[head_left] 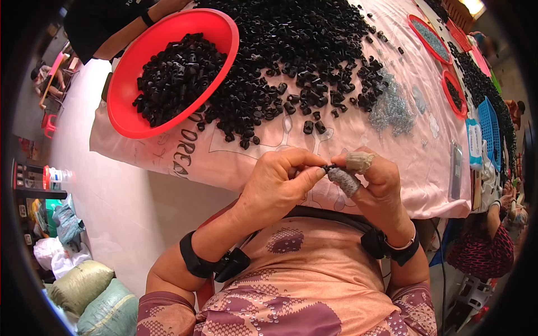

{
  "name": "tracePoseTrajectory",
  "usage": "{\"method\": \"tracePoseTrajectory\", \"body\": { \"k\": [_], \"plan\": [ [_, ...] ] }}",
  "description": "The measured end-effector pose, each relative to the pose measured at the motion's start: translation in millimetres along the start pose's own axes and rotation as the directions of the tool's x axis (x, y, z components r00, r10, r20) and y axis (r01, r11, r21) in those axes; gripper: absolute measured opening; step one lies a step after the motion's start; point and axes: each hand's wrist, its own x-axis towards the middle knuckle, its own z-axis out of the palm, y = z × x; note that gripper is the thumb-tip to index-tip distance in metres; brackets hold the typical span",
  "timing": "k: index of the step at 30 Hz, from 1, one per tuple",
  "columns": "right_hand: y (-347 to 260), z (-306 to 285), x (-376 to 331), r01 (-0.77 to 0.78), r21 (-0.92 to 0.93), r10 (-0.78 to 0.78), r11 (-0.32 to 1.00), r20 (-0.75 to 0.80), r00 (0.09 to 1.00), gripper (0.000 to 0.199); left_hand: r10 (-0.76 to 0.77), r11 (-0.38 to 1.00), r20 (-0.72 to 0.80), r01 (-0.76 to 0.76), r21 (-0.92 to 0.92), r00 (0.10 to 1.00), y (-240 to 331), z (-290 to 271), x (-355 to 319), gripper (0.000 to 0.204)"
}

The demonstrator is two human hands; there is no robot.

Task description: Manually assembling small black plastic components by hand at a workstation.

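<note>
Centrally, left hand (277,187) and right hand (372,185) both pinch small black part (327,167); red bowl (171,73) upper left.

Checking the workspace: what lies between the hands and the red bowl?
In the head view, loose black parts on pink cloth lie between the hands and red bowl.

Red bowl (168,73) brimmed with black plastic pieces (291,50), pink cloth (358,145) beneath, silvery springs (391,109) glinting, blue basket (489,129), peach-and-purple patterned shirt (302,280).
</note>
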Motion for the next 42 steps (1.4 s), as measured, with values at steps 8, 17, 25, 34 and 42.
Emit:
{"method": "tracePoseTrajectory", "body": {
  "k": [8,17,25,34,42],
  "plan": [
    [-3.7,-1.1,2.4,0.073,-0.165,-0.069,0.984,0.027,0.997,0.02,0.101,0.99,-0.059,-0.094,0.106,0.993,-4.5,5.1,1.4,0.016],
    [-3.9,8.7,-6.9,0.118,-0.245,-0.123,0.962,-0.003,0.992,0.034,-0.046,0.992,0.013,0.048,-0.116,0.999,4.8,2.1,-1.7,0.018],
    [2.7,19.9,-7.6,0.176,-0.293,-0.197,0.94,-0.044,0.979,0.05,-0.137,0.929,-0.053,0.11,-0.353,0.989,0.2,9.1,-3.2,0.016],
    [2.7,21.3,-6.1,0.203,-0.336,-0.247,0.92,-0.091,0.965,0.05,-0.099,0.889,-0.039,0.071,-0.453,0.994,-10.5,12.4,-4.6,0.017],
    [-1.1,19.9,-6.9,0.163,-0.387,-0.202,0.907,-0.062,0.977,0.047,-0.018,0.946,-0.083,-0.01,-0.323,0.996,-12.6,14.2,-5.2,0.018]
  ]
}}
